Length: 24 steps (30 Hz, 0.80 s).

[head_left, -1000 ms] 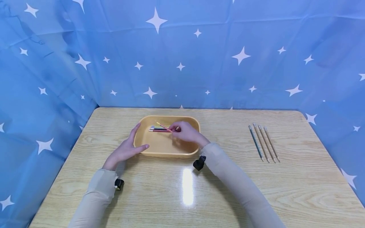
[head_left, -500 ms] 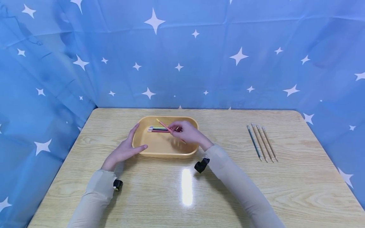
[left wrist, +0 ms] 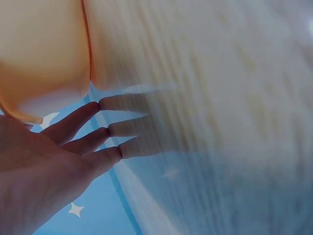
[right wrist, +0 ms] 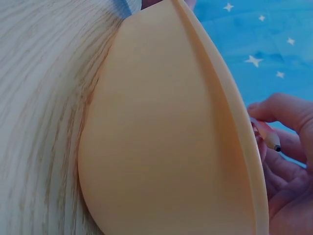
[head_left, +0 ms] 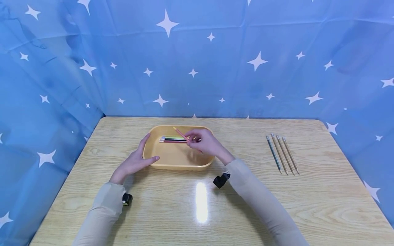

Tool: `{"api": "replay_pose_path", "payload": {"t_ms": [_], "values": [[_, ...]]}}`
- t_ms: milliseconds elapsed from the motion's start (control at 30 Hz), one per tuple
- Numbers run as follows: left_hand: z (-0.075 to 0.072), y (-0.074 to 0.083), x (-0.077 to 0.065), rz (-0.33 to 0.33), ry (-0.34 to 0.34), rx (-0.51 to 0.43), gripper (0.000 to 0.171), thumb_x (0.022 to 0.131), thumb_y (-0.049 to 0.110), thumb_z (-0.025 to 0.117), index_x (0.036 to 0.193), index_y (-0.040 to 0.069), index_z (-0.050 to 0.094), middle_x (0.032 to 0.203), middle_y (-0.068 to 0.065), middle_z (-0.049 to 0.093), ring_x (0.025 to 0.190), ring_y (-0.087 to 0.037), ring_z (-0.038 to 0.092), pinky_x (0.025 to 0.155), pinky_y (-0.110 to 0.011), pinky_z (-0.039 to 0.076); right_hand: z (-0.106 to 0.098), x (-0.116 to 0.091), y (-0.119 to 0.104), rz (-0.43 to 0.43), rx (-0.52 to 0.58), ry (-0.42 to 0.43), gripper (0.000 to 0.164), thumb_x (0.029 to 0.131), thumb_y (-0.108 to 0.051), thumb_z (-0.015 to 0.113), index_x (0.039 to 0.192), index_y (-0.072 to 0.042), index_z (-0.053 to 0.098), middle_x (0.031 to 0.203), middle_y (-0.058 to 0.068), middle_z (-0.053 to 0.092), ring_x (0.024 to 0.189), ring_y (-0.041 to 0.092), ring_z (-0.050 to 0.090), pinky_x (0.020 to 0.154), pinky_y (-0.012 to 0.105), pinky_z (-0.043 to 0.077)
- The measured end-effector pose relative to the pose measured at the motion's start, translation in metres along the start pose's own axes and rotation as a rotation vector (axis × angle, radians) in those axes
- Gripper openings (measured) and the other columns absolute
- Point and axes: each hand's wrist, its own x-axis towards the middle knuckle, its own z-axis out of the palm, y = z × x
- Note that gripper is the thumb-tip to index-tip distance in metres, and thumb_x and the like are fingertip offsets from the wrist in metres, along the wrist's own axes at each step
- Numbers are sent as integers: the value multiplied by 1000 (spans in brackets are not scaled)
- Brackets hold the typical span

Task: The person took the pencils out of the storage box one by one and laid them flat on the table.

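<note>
My right hand [head_left: 205,141] pinches a pink pencil [head_left: 181,133] with a yellow end over the right half of a light-orange tray [head_left: 178,167]. Its sharpened tip [right wrist: 274,143] pokes out beyond the fingers in the right wrist view. Several pencils [head_left: 173,139] lie side by side on the tray floor, their right ends partly hidden by that hand. At the tray's left end rests my left hand [head_left: 135,162], thumb over the front rim and fingers along the outer side. In the left wrist view, straight fingers [left wrist: 90,142] reach down to the tabletop.
To the right on the wooden table [head_left: 246,201] lie a dark teal pencil [head_left: 274,154] and several plain wood-coloured pencils [head_left: 284,155], roughly parallel. A blue star-patterned cloth [head_left: 197,85] hangs behind the table and along its sides.
The right hand has drawn back slightly to the right with the pink pencil, which now stands clearer of the pencils in the tray. My left hand stays at the tray's left end.
</note>
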Motion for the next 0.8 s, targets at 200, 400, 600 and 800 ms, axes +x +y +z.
{"api": "replay_pose_path", "payload": {"t_ms": [200, 400, 600, 800], "values": [[0, 0, 1, 4, -1, -1, 100, 89, 43, 67, 156, 22, -4, 157, -27, 10, 130, -55, 29, 102, -65, 28, -5, -8, -1, 19, 4, 29, 26, 84, -4, 72, 110, -2, 69, 86, 2, 66, 76, 16, 62, 57, 26, 48], [0, 0, 0, 13, -3, -7, 99, 89, 41, 67, 156, 22, -4, 156, -27, 10, 129, -56, 31, 101, -65, 28, -12, -17, 1, -16, -9, 68, 24, 85, -6, 72, 108, -1, 70, 84, 1, 66, 73, 16, 62, 53, 27, 48], [0, 0, -1, 22, -2, -1, 99, 89, 41, 67, 156, 21, -3, 157, -26, 9, 129, -56, 31, 101, -66, 28, -21, -27, 5, -21, -22, 83, 25, 86, -7, 72, 110, 0, 69, 82, 2, 66, 70, 16, 61, 51, 27, 47], [0, -1, -1, 20, 2, 7, 99, 89, 42, 66, 156, 23, -3, 158, -24, 8, 128, -57, 31, 100, -66, 28, -32, -40, 11, 3, -25, 110, 26, 87, -10, 72, 111, -1, 69, 83, 2, 65, 71, 17, 61, 49, 28, 47]]}}
